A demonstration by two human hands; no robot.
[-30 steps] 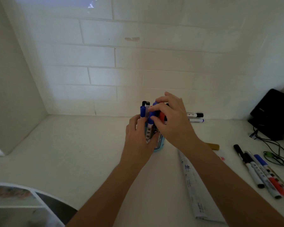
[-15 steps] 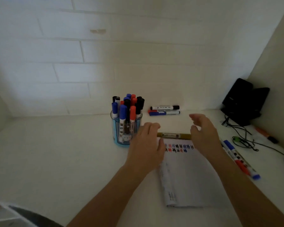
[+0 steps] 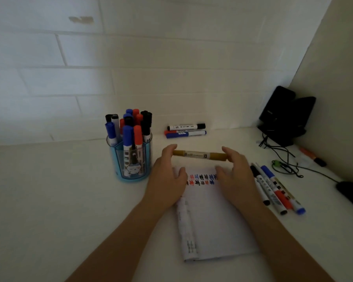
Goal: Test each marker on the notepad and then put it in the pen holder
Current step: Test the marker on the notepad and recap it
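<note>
A gold marker (image 3: 199, 155) lies level across the centre of the frame, just above the top edge of the notepad (image 3: 214, 220), spanning the gap between the two hands. The left hand (image 3: 165, 180) touches its left end with the fingertips. The right hand (image 3: 236, 180) curves its fingers over the right end. Both thumbs are spread below, off the marker and above the rows of red, blue and black test marks on the page. Whether the marker is lifted or rests on the white table (image 3: 49, 190) cannot be told.

The blue pen holder (image 3: 130, 165) stands just left of the left hand, packed with upright blue, red and black markers. Three more markers (image 3: 185, 130) lie by the tiled wall behind, and four whiteboard markers (image 3: 273, 188) lie right of the notepad, near the right hand.
</note>
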